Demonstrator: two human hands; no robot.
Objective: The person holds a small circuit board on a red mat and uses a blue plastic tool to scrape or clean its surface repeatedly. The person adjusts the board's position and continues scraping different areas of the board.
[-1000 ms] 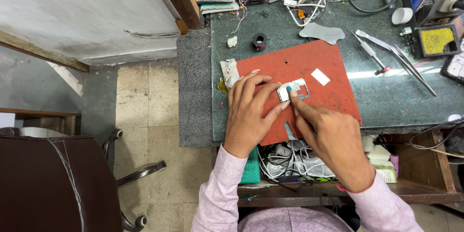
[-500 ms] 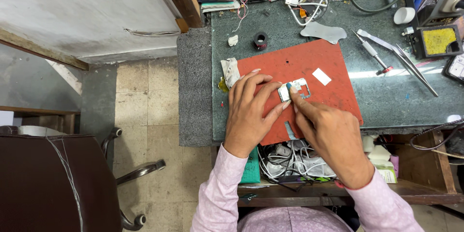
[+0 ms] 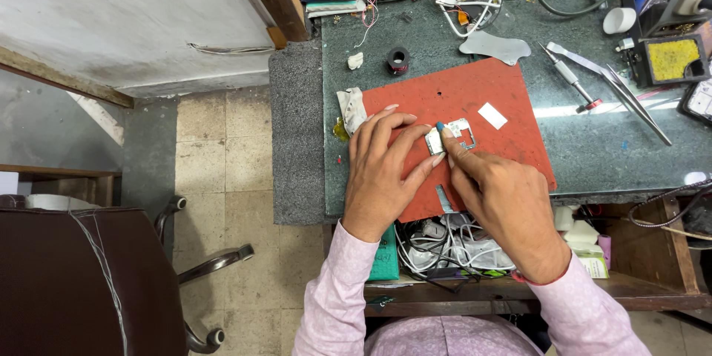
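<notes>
Pinning a small silvery metal frame (image 3: 451, 136) flat on the red work mat (image 3: 460, 96), mid-bench, with left hand (image 3: 382, 170) spread and fingertips pressing its left edge, right hand (image 3: 504, 200) pinched closed around a slim blue-tipped tool (image 3: 440, 127) touching the frame's near-left corner. Looks like a prying or seating step on the frame, part-way through; next move likely calls for steady downward hold from the left and a fine, controlled tip motion from the right. Noted nearby: white pad (image 3: 492, 116) just right of frame, tweezers (image 3: 619, 89) and screwdriver (image 3: 569, 74) far right, untouched.
</notes>
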